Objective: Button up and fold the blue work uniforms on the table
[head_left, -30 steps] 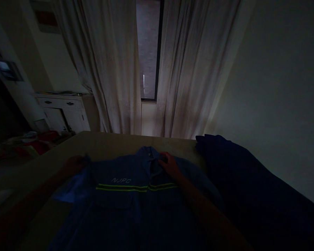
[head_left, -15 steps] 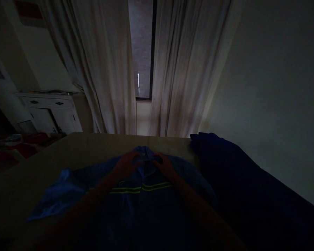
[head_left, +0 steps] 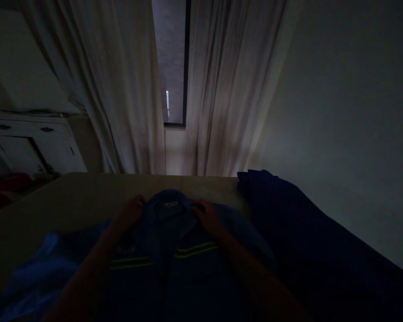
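Observation:
A blue work shirt (head_left: pixel 137 290) with yellow-green stripes across the chest lies front up, its collar (head_left: pixel 169 195) spread apart so that a small label (head_left: pixel 171 204) shows inside the neck. At the left side of the collar, my left hand (head_left: pixel 131 212) is closed on the fabric, fingertips partly hidden. My right hand (head_left: pixel 206 217) pinches the collar's right side between thumb and fingers. One sleeve (head_left: pixel 43 264) stretches out to the left, crumpled and lighter where light falls on it. Dim light hides the lower part of the shirt.
The shirt rests on a pale table (head_left: pixel 87 192). Dark blue fabric (head_left: pixel 289 223) is heaped along the right side, near the wall. Behind the far edge hang long curtains (head_left: pixel 127 89) beside a narrow window (head_left: pixel 171 58). A white cabinet (head_left: pixel 57 145) stands at the left.
My hands have moved apart, the left one farther left, and the collar has opened wide, exposing the label. The view has turned slightly to the right.

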`<state>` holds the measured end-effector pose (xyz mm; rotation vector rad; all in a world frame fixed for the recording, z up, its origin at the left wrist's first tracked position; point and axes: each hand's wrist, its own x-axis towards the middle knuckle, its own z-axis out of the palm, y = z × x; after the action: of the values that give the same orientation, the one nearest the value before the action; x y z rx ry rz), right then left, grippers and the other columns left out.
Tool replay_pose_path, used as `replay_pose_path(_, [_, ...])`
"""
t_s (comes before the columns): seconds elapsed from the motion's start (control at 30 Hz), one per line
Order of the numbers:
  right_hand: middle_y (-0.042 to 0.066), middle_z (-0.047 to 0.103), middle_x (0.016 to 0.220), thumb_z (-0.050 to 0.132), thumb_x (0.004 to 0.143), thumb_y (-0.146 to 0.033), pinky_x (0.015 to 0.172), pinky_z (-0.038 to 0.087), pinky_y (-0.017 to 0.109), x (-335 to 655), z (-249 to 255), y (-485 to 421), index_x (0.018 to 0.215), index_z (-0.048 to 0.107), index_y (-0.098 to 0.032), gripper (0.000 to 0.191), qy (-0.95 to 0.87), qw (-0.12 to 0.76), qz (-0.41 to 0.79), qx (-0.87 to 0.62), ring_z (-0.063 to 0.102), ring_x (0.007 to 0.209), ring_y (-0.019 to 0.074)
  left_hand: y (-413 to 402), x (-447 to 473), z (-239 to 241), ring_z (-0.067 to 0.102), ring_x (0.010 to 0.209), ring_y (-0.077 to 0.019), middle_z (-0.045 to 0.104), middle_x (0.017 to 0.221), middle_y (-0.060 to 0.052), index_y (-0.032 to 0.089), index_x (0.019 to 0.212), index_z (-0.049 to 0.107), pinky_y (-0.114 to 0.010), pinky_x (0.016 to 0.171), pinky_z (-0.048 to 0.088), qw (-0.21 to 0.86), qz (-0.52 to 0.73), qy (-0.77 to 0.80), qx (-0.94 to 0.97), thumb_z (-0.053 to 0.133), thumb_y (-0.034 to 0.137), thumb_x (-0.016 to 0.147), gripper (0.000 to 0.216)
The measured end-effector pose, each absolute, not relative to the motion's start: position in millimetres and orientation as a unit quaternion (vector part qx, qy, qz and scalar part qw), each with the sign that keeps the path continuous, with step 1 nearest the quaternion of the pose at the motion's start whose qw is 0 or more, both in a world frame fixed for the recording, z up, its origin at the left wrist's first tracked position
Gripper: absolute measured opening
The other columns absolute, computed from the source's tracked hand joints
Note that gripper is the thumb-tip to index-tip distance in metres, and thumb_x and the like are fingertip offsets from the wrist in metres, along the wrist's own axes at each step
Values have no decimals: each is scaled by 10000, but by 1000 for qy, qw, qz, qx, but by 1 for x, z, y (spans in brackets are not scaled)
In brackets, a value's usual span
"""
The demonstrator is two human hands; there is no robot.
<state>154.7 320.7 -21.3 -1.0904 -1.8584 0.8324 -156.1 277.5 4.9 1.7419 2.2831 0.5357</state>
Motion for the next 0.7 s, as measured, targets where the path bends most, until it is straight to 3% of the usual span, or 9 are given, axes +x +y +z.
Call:
replay_pose_path(0.07, [50,764,1096,619,895,-291,990,482,373,154,-20,320,1065,741,-232,217,-741,400,331,-425,684,1057,235,272,-159,10,701,1019,-276,723,1072,-160,160,1059,651,-352,858,525,48,124,791,597,450,67,866,293])
replay_pose_path(0.17, [50,761,1105,610,902,-305,997,479,381,154,-20,319,1080,739,-230,232,-745,396,328,-425,680,1068,238,271,-144,18,627,1175,-304,645,1272,-175,171,1209,620,-415,979,485,-40,133,765,629,445,109,896,364])
replay_pose_path(0.27, [47,757,1121,618,905,-321,1000,479,377,154,-20,317,1094,740,-236,240,-742,390,329,-434,675,1078,235,275,-120,17,635,1146,-273,670,1206,-141,175,1141,661,-388,1029,465,-41,152,713,684,444,264,975,286])
replay_pose_path(0.37, [45,761,1112,620,927,-372,967,494,361,154,-20,316,1091,740,-235,245,-742,389,335,-432,682,1056,230,274,-105,8,643,1128,-318,680,1162,-169,150,1080,689,-411,991,489,-18,112,719,686,540,458,949,366])
replay_pose_path(0.43, [43,766,1083,630,932,-403,930,505,346,153,-19,315,1066,740,-232,243,-742,390,336,-430,691,1025,227,272,-101,4,647,1134,-338,670,1191,-197,135,1088,688,-415,954,504,-14,81,730,679,577,396,919,331])
replay_pose_path(0.53, [38,770,979,696,894,-425,855,514,328,152,-17,314,972,735,-223,220,-738,392,326,-442,700,932,227,271,-104,7,688,1064,-331,701,1133,-205,140,1033,699,-417,901,516,9,71,752,655,471,232,931,267])
replay_pose_path(0.7, [40,741,879,841,756,-471,777,492,323,150,-12,313,853,685,-215,315,-726,385,270,-501,680,855,237,275,-122,24,712,1004,-279,764,1031,-114,199,985,701,-352,884,513,62,167,743,645,505,186,844,242])
